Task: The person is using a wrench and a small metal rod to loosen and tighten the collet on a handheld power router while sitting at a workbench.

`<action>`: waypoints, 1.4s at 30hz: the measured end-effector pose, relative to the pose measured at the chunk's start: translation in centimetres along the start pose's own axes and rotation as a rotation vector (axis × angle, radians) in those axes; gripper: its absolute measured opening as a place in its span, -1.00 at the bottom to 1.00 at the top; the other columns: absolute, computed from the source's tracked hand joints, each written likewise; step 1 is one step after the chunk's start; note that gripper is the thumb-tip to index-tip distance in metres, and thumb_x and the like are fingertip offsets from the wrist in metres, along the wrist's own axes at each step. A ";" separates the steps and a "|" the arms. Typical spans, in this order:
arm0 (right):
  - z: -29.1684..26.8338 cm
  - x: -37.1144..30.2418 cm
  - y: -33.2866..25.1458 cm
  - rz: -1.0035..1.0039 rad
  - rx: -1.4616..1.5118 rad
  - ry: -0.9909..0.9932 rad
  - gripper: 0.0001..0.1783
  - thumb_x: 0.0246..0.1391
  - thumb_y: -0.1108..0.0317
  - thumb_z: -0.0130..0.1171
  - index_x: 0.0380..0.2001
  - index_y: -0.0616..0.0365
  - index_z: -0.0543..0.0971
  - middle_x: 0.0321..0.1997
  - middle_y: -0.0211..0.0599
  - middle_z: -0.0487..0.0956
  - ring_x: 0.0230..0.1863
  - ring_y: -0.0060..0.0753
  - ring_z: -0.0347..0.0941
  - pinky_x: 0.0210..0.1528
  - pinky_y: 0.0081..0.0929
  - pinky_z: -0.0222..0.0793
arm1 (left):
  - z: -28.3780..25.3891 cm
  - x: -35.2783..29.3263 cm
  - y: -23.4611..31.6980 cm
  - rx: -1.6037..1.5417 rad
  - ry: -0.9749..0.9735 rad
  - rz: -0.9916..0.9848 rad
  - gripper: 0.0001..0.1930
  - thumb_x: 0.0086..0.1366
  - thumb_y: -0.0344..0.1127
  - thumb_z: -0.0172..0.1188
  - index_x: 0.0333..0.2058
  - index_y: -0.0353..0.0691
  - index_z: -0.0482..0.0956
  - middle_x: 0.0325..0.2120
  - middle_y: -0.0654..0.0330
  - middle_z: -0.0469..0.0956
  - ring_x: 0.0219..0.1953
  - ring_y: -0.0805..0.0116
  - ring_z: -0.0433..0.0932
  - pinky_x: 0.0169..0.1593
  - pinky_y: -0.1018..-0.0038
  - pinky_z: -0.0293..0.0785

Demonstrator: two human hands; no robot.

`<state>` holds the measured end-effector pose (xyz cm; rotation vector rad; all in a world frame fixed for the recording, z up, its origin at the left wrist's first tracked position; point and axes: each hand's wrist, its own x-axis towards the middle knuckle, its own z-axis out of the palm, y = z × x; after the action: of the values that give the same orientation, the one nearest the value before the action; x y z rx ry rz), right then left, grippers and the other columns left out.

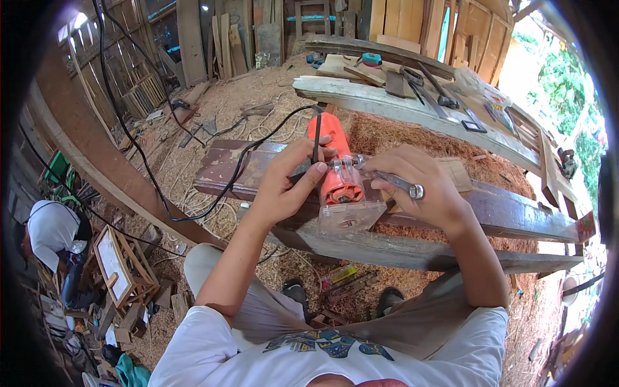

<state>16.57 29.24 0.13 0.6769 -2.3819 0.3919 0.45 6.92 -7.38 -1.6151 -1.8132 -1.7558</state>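
Note:
An orange-red trim router (332, 138) with a clear plastic base (351, 218) lies across the wooden beams in front of me. My right hand (419, 184) is closed round a silver wrench (401, 184). One end of the wrench sticks out past my fingers, and the hand is at the right side of the router's metal clamp (345, 164). From the other side, my left hand (293, 177) pinches at the clamp. A dark, flat-looking piece (300, 170) shows between its thumb and fingers; its kind is unclear.
A black cord (242, 161) loops to the left from the router. Planks (412, 109) at the back right carry pliers (412, 77), a hammer (445, 97) and a phone-like device (474, 126). Wood shavings cover the ground. Another person (55, 238) bends near a wooden frame (119, 267) at far left.

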 end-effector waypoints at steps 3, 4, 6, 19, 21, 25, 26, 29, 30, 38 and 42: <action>0.1 0.1 -0.1 0.007 0.006 0.001 -0.74 0.23 0.28 0.38 -0.04 0.03 0.66 -0.06 -0.29 0.71 -0.04 -0.07 0.62 0.05 -0.16 0.53 | 0.0 0.0 0.1 0.005 0.009 0.000 -0.88 0.46 -0.38 0.23 -0.19 -0.32 0.55 -0.10 0.01 0.70 0.17 0.07 0.64 0.27 0.17 0.45; 0.1 0.1 -0.2 0.006 0.010 0.000 -0.74 0.23 0.28 0.38 -0.04 0.03 0.66 -0.05 -0.30 0.71 -0.03 -0.08 0.62 0.06 -0.17 0.53 | -0.1 0.0 0.0 -0.003 0.002 0.002 -0.88 0.46 -0.38 0.23 -0.19 -0.32 0.55 -0.11 0.01 0.70 0.17 0.08 0.64 0.26 0.18 0.45; 0.1 0.1 -0.2 0.005 0.014 -0.002 -0.73 0.22 0.27 0.39 -0.04 0.04 0.66 -0.05 -0.30 0.71 -0.03 -0.08 0.62 0.06 -0.17 0.52 | -0.1 0.0 -0.2 -0.011 -0.005 0.003 -0.88 0.46 -0.38 0.23 -0.20 -0.31 0.55 -0.11 0.01 0.70 0.16 0.08 0.64 0.25 0.18 0.45; 0.1 0.2 0.1 -0.117 -0.050 -0.049 -0.62 0.09 0.38 0.35 0.01 0.09 0.61 -0.02 -0.20 0.69 -0.04 -0.02 0.61 0.06 -0.14 0.52 | -0.2 0.1 0.5 -0.017 -0.009 -0.030 -0.88 0.46 -0.39 0.23 -0.19 -0.33 0.55 -0.11 -0.01 0.69 0.17 0.06 0.64 0.29 0.17 0.44; 0.1 0.3 0.1 -0.147 -0.056 -0.044 -0.59 0.06 0.39 0.33 0.02 0.10 0.61 -0.03 -0.20 0.69 -0.04 -0.02 0.61 0.05 -0.14 0.52 | -0.3 0.1 0.6 -0.013 -0.011 -0.036 -0.88 0.46 -0.39 0.23 -0.19 -0.33 0.55 -0.11 -0.01 0.69 0.19 0.06 0.64 0.29 0.17 0.44; 0.4 0.2 0.1 -0.167 -0.098 -0.054 -0.58 0.04 0.40 0.32 0.02 0.11 0.60 -0.02 -0.20 0.68 -0.09 -0.03 0.60 0.03 -0.15 0.52 | -0.2 0.0 0.3 -0.008 -0.003 -0.012 -0.88 0.46 -0.39 0.23 -0.19 -0.33 0.55 -0.11 -0.01 0.70 0.18 0.06 0.63 0.29 0.16 0.44; 0.4 0.2 0.1 -0.164 -0.109 -0.060 -0.59 0.05 0.41 0.31 0.02 0.10 0.60 -0.02 -0.20 0.68 -0.10 -0.03 0.59 0.02 -0.16 0.51 | -0.1 0.0 0.2 0.008 0.009 0.025 -0.88 0.46 -0.39 0.23 -0.20 -0.33 0.55 -0.11 -0.01 0.70 0.18 0.06 0.64 0.28 0.16 0.45; 0.2 0.3 0.1 -0.163 -0.102 -0.075 -0.59 0.05 0.42 0.31 0.02 0.10 0.59 -0.01 -0.20 0.67 -0.13 -0.03 0.58 0.01 -0.16 0.51 | 0.0 0.0 0.1 -0.001 0.015 0.015 -0.88 0.45 -0.39 0.24 -0.20 -0.33 0.55 -0.11 -0.01 0.70 0.18 0.05 0.64 0.28 0.16 0.45; 0.2 0.3 0.2 -0.161 -0.101 -0.077 -0.59 0.05 0.42 0.31 0.02 0.10 0.59 -0.01 -0.20 0.67 -0.13 -0.03 0.58 0.01 -0.16 0.51 | 0.0 0.0 0.2 -0.002 0.015 0.013 -0.88 0.45 -0.39 0.24 -0.20 -0.33 0.55 -0.11 -0.01 0.70 0.18 0.05 0.64 0.28 0.16 0.45; 0.2 0.8 0.0 -0.151 -0.076 -0.107 -0.59 0.05 0.39 0.30 0.02 0.10 0.59 0.01 -0.21 0.67 -0.08 -0.04 0.58 0.04 -0.18 0.50 | 0.1 -0.2 0.1 0.050 0.010 0.010 -0.92 0.46 -0.43 0.18 -0.20 -0.32 0.52 -0.01 0.01 0.68 0.17 0.17 0.62 0.32 0.17 0.42; 0.1 0.7 0.1 -0.149 -0.078 -0.129 -0.56 0.05 0.40 0.30 0.05 0.10 0.58 0.03 -0.20 0.66 -0.04 -0.02 0.58 0.07 -0.17 0.50 | 0.3 -0.2 0.6 0.037 0.009 -0.037 -0.92 0.47 -0.42 0.17 -0.20 -0.32 0.52 -0.01 0.00 0.67 0.16 0.19 0.63 0.31 0.19 0.43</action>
<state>15.95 29.01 0.49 0.8594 -2.4337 0.1959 1.11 6.90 -7.25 -1.5672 -1.8719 -1.7305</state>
